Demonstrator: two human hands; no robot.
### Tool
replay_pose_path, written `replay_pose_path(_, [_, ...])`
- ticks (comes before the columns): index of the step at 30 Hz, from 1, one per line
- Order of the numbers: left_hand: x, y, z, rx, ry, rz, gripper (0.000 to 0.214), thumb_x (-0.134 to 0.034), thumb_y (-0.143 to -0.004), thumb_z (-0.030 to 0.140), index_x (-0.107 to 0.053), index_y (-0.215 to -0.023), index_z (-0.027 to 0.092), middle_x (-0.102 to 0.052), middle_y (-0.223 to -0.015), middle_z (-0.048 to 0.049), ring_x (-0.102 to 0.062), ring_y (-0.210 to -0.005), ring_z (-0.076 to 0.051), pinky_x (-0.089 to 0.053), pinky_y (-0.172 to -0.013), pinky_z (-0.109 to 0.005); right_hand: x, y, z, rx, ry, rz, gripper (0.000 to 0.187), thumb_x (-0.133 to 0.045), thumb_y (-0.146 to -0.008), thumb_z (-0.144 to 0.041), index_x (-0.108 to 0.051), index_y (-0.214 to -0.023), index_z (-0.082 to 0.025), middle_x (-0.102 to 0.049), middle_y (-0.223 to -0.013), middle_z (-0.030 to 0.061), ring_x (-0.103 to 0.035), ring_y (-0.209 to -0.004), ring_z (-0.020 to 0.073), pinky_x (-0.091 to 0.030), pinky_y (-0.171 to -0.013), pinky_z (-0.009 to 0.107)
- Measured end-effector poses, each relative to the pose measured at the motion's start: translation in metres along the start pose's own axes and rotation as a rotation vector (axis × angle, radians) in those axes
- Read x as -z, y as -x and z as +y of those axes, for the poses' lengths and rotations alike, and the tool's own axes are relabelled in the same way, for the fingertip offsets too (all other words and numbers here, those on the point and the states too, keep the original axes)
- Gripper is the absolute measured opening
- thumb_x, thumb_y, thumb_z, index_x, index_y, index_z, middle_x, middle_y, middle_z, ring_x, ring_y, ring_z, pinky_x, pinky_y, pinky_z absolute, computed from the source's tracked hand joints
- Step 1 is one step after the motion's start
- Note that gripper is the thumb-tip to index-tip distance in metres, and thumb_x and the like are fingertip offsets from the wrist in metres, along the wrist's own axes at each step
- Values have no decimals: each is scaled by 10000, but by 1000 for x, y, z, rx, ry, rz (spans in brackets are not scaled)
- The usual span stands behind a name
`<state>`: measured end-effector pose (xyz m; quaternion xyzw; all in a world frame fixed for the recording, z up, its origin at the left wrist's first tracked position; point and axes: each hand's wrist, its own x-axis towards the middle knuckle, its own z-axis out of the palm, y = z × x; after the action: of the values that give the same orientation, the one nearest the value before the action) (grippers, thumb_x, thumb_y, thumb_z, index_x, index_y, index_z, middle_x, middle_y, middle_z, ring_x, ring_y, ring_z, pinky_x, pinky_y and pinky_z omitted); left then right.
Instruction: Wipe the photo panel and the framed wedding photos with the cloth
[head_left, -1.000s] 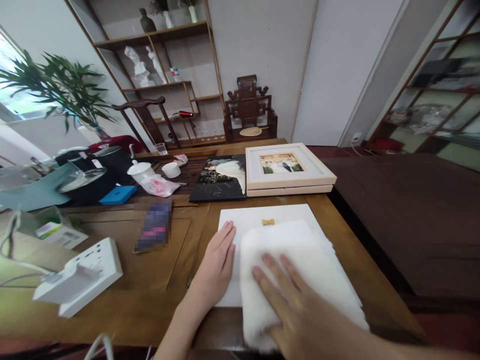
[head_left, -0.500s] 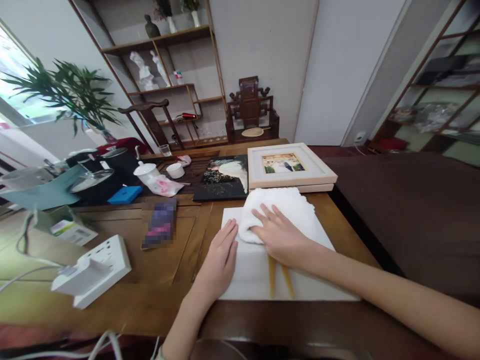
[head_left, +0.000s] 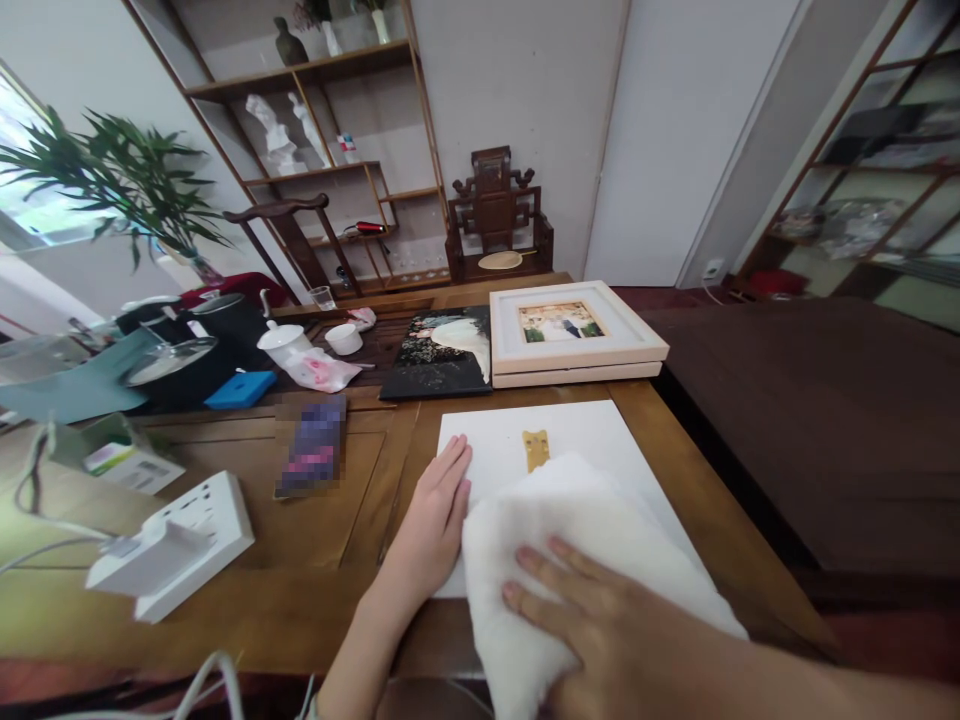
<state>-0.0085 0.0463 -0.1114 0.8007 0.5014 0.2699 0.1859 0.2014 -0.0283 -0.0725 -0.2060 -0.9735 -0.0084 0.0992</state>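
Observation:
A white flat board (head_left: 487,440) lies on the wooden table in front of me. My left hand (head_left: 435,510) rests on its left edge with the fingers stretched out and together. My right hand (head_left: 592,620) holds a white towel (head_left: 555,510) with its fingers spread over the top, and the thumb is partly hidden. The towel covers the lower middle and right of the board and reaches past its near edge. Beyond the towel shows the top of a gold-coloured fitting (head_left: 535,448) with small holes; its lower part is covered.
Behind the board lie a dark picture panel (head_left: 427,370) and light wooden picture frames (head_left: 645,355). To the left are a power strip (head_left: 187,540), an opened box (head_left: 124,460), a blue box (head_left: 241,389), a white teapot (head_left: 285,340) and a dark pot (head_left: 165,370).
My right hand has drawn the towel toward me, from the board's far part to its near edge. The fitting's top is uncovered and its two legs are covered. My left hand stays put.

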Motion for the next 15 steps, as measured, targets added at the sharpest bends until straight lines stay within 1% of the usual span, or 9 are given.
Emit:
replay_pose_path(1, [0,0,0,-1,-3,-1,446,-317,-948,271,-437,-1348,115,-372,-1470,-135,-300,-1381,-214,-254,-1143,-455,5,-2,7,-25,-60,-37,185,-536,-812,-229,-709,-874,-206,-582,-1275,109,-529,-1164,337,-447,-959,498])
replay_pose_path(3, [0,0,0,-1,-10,-1,449,-310,-945,264,-443,-1345,108,-384,-1462,-141,-310,-1376,-219,-257,-1141,-455,13,-8,22,-143,-125,-63,240,-538,-757,-134,-698,-930,-182,-545,-1311,147,-479,-1219,332,-396,-1005,494])
replay_pose_path(5, [1,0,0,-6,-13,3,456,-308,-943,265,-447,-1342,93,-393,-1454,-153,-317,-1372,-227,-261,-1139,-452,15,-18,35,-268,-103,-55,338,-505,-723,-59,-675,-1005,-133,-525,-1321,183,-423,-1263,341,-344,-1038,507])
replay_pose_path(6, [1,0,0,-9,-11,5,461,-308,-941,266,-446,-1341,82,-394,-1452,-159,-319,-1371,-230,-263,-1139,-451,13,-24,40,-313,-73,-46,358,-489,-721,-40,-667,-1023,-117,-518,-1323,193,-400,-1277,351,-320,-1048,521])
replay_pose_path(8, [2,1,1,-16,2,9,468,-305,-937,256,-439,-1345,68,-390,-1452,-169,-322,-1370,-233,-268,-1136,-450,7,-36,49,-368,-4,-50,374,-485,-739,-46,-644,-1074,-92,-493,-1339,215,-360,-1294,381,-294,-1053,541])
replay_pose_path(10, [3,1,2,-20,25,9,467,-301,-934,236,-426,-1358,82,-383,-1458,-162,-316,-1373,-229,-266,-1136,-447,0,-50,55,-413,77,-82,399,-500,-766,-72,-610,-1149,-84,-467,-1356,232,-347,-1293,405,-297,-1045,551])
replay_pose_path(13, [4,1,3,-14,62,5,462,-307,-935,221,-413,-1374,126,-366,-1474,-138,-301,-1380,-224,-254,-1141,-440,-5,-67,60,-469,173,-131,379,-507,-815,-121,-601,-1181,-82,-454,-1349,270,-375,-1261,445,-307,-1012,597])
replay_pose_path(15, [5,0,2,-17,80,7,463,-310,-933,215,-408,-1380,142,-360,-1478,-130,-298,-1381,-225,-249,-1142,-443,-7,-71,58,-466,210,-125,345,-461,-858,-128,-614,-1165,-86,-453,-1341,284,-393,-1248,447,-303,-999,621])
